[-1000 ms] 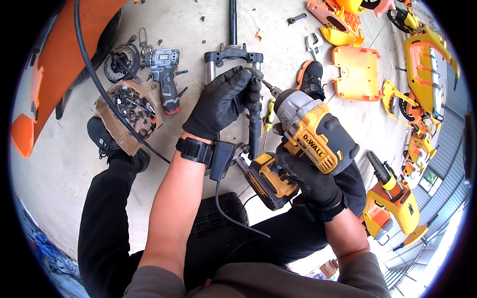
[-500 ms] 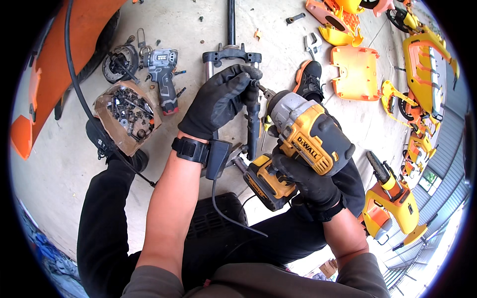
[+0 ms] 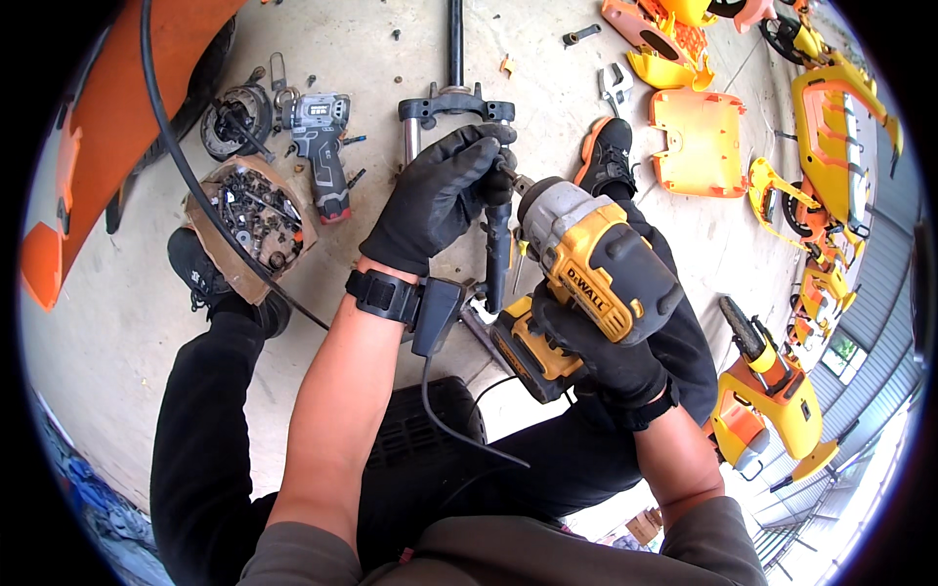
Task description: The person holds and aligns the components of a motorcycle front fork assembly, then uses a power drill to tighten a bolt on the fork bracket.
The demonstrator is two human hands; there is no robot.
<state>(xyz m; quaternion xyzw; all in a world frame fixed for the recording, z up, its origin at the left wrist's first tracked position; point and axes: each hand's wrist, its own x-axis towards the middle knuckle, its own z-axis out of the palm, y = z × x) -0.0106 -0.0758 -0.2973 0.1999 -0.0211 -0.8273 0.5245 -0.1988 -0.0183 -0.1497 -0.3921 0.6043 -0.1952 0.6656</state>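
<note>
While the right hand [image 3: 604, 356] grips a cordless impact wrench [image 3: 598, 256] by its handle, presumably aiming the bit [image 3: 522, 183] | left hand [image 3: 430, 203] curls by the bit, perhaps steadying it; cannot tell its grasp | cardboard hardware box [image 3: 221, 254] left | suspension fork [image 3: 440, 107] right of it, running far

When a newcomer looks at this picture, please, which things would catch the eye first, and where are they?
Probably the big yellow-and-black power tool near the centre, held in the gloved right hand, its bit pointing toward the gloved left hand at the dark fork. Next may come the large orange panel at upper left and the bright yellow-and-orange vehicle parts along the right side.
</note>
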